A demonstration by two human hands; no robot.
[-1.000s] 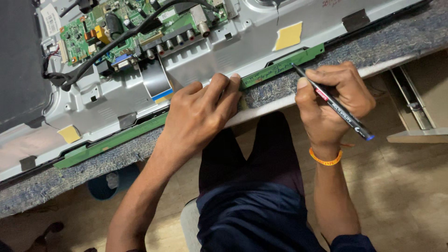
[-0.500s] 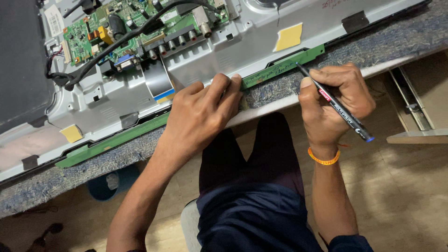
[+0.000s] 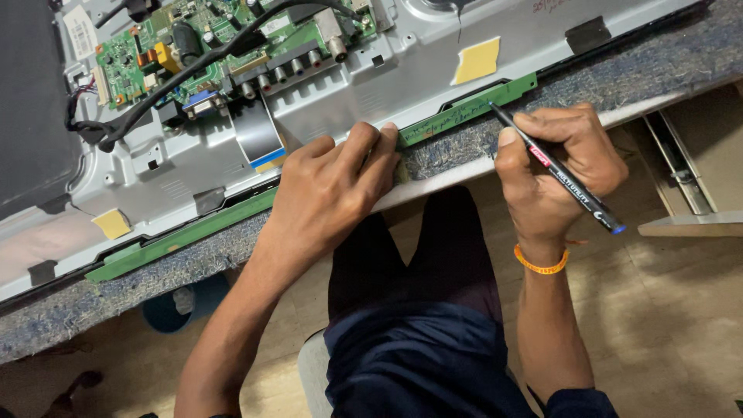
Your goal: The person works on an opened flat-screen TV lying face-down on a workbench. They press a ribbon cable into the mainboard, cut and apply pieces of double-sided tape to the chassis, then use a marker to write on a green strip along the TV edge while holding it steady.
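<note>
Two hands at work along one long green circuit strip at the counter edge. Left hand flat, fingers pressed narrow onto the strip's middle. Right hand, fingers pinched around a black marker pen, tip touching the strip just beyond.

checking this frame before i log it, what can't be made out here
Head view only:
- Part of the long green strip board lies under the left hand.
- The pen tip's marks on the strip are too small to tell.
- The main circuit board is cut off by the top edge.
- The blue tub below is mostly hidden by the bench.
</note>
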